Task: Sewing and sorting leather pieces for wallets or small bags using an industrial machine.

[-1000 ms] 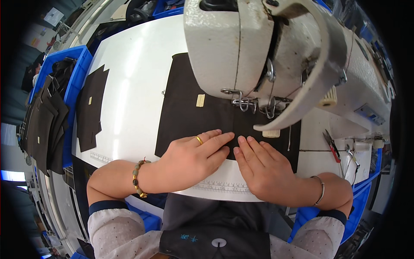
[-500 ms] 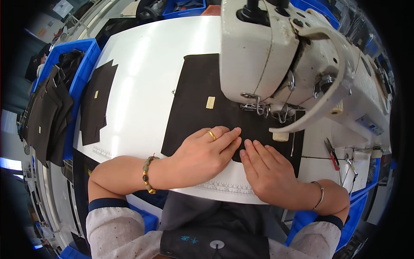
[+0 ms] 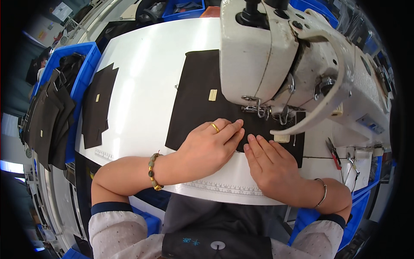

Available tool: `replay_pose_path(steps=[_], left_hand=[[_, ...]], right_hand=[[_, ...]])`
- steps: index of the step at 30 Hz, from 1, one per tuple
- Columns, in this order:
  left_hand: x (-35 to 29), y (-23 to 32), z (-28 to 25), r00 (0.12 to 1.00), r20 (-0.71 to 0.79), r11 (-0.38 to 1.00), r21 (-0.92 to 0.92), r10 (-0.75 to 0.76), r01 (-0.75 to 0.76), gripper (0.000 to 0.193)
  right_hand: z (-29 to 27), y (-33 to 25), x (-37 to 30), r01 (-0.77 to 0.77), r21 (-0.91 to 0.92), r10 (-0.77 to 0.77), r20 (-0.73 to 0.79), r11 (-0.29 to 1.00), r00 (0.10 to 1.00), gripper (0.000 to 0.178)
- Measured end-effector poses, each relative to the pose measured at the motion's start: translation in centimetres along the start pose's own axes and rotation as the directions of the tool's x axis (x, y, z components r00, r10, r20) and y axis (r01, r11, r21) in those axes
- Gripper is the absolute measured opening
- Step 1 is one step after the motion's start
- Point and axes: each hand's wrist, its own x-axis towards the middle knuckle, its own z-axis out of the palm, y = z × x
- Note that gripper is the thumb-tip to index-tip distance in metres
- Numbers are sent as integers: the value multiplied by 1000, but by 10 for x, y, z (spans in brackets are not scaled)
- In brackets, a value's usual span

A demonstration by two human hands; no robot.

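Note:
A dark brown fabric panel (image 3: 194,90) lies flat on the white table, its right part under the sewing machine's needle area (image 3: 261,110). A small cream label (image 3: 212,95) sits on the panel. My left hand (image 3: 211,144) rests palm down on the panel's near edge, fingers stretched out and close together. Beside it, my right hand (image 3: 274,166) lies flat with its fingertips on the same edge, just in front of the presser foot. The two hands' fingertips nearly meet. What lies beneath the palms is hidden.
The white sewing machine (image 3: 267,56) stands over the table's right side. More dark cut panels (image 3: 98,105) lie at the left, next to a blue bin (image 3: 86,82) draped with dark pieces. Red-handled scissors (image 3: 333,153) lie at the right. A printed ruler (image 3: 220,188) runs along the near edge.
The panel has slid a little away from me under the machine. Both hands have moved slightly forward with it, still flat on its near edge.

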Motion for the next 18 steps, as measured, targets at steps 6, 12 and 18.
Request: replay_pose_path(steps=[6, 12, 18], left_hand=[[-2, 4, 0, 1000, 10, 999, 38, -3, 3, 38], [-3, 2, 2, 1000, -19, 997, 74, 12, -11, 37], [-7, -1, -7, 997, -47, 993, -101, -60, 55, 21]], right_hand=[[-1, 1, -1, -2, 12, 2, 18, 1000, 1000, 36], [0, 2, -1, -5, 19, 5, 6, 1000, 1000, 37], [2, 3, -3, 2, 24, -1, -15, 1000, 1000, 37]])
